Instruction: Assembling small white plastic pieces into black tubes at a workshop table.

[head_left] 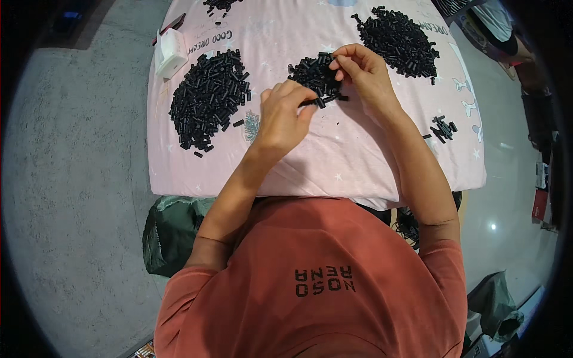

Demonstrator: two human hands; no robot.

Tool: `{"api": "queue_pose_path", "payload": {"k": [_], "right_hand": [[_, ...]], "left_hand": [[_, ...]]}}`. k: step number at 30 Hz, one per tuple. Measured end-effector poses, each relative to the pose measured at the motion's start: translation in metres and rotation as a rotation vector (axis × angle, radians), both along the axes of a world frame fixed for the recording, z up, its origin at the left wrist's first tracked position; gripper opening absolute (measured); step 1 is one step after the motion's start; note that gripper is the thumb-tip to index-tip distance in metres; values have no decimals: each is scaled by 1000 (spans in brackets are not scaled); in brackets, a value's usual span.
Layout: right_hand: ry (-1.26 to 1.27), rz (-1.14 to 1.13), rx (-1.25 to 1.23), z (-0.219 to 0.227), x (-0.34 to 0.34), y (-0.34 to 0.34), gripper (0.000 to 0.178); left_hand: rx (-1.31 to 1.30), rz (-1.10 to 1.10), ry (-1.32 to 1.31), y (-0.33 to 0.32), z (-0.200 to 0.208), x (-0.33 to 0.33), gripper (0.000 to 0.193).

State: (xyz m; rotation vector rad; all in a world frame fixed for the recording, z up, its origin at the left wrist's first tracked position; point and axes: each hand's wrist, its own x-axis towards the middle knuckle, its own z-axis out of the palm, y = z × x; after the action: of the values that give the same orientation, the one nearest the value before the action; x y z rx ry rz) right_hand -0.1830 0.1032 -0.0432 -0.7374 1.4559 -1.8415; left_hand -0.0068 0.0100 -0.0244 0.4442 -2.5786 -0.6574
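The left hand (283,116) and right hand (363,74) are held curled at a middle pile of black pieces (313,74), probably centred for easy reach; whether any is gripped cannot be told

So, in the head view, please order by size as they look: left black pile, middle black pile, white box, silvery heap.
Largest to smallest:
Left black pile
Middle black pile, partly hidden
White box
Silvery heap
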Motion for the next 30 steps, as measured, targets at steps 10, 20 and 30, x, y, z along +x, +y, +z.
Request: {"api": "queue_pose_path", "payload": {"k": [10,20,30], "right_hand": [[7,41,-19,0,2,1,12],[-8,311,35,11,12,6,9],[-101,507,2,10,16,6,6]], "left_hand": [[-56,3,-110,7,1,-5,20],[-48,-15,220,2,11,9,24],[-41,33,268,2,8,8,24]]}}
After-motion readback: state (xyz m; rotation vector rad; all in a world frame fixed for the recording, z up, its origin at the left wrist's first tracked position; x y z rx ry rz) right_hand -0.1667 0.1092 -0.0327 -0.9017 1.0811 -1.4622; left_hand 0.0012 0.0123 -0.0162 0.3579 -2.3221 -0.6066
